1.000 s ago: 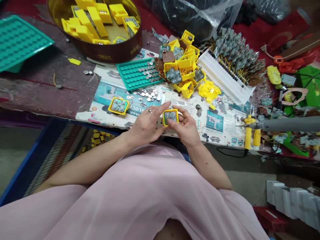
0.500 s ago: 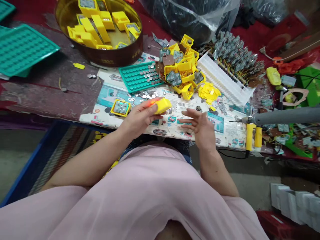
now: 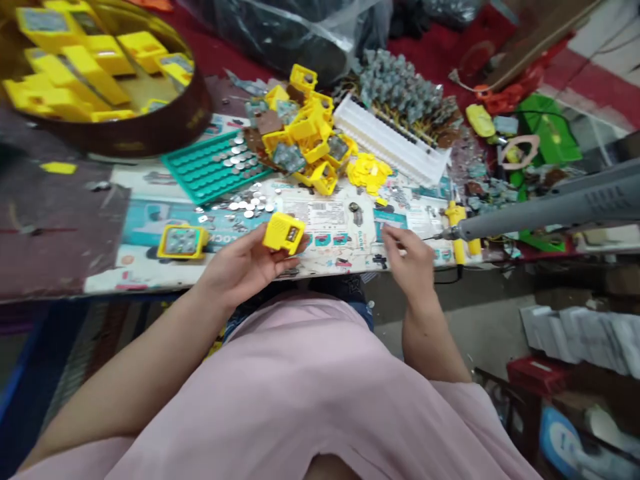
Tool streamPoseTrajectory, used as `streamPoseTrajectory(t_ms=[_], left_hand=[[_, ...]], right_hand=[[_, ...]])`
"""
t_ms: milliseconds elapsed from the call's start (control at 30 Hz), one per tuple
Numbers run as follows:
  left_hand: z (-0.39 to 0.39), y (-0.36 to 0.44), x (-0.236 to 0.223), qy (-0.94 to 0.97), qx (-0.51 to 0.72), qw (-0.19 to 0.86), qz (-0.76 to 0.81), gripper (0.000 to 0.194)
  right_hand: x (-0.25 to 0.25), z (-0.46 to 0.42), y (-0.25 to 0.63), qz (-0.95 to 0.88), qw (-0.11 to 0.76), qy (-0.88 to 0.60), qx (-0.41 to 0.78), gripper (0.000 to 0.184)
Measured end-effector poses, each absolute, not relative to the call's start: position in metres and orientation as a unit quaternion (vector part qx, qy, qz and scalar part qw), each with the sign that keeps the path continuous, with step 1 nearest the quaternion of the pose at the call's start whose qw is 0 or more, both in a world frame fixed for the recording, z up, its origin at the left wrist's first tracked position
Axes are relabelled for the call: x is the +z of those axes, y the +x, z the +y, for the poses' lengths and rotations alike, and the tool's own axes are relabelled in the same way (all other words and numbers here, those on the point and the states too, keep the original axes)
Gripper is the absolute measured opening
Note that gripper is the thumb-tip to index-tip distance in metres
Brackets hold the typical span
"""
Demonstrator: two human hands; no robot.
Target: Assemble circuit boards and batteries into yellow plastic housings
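Observation:
My left hand [image 3: 240, 267] grips a small yellow plastic box [image 3: 283, 233] at the table's near edge, its closed side turned up. My right hand [image 3: 410, 261] hovers to the right over the printed cardboard sheet [image 3: 325, 220], fingers loosely spread and holding nothing I can see. A second yellow box [image 3: 183, 241] with a circuit inside lies on the sheet to the left. Button cells [image 3: 245, 203] are scattered just beyond my left hand, beside a green cell tray [image 3: 210, 167].
A heap of yellow boxes and circuit boards [image 3: 307, 143] lies behind. A round tin [image 3: 100, 80] of yellow boxes stands far left. A white rack [image 3: 390, 143], wired boards [image 3: 405, 93], a yellow-handled tool [image 3: 457, 223] and a grey bar [image 3: 550, 207] are right.
My right hand let go of the yellow box and moved right. My left hand kept the box and turned it over. The view swung to the right.

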State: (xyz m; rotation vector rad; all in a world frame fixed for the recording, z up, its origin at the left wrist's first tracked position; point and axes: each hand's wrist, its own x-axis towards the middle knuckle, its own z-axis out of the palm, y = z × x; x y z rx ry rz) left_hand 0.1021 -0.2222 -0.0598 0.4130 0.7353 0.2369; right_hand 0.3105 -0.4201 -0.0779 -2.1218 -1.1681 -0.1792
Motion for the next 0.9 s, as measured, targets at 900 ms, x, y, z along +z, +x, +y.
streamPoseTrajectory(t_ms=[900], left_hand=[[-0.224,0.102,-0.065,0.272,0.138,0.900,0.311,0.027]], right_hand=[[-0.031,-0.348,0.356,-0.449,0.205,-0.868,-0.052,0.028]])
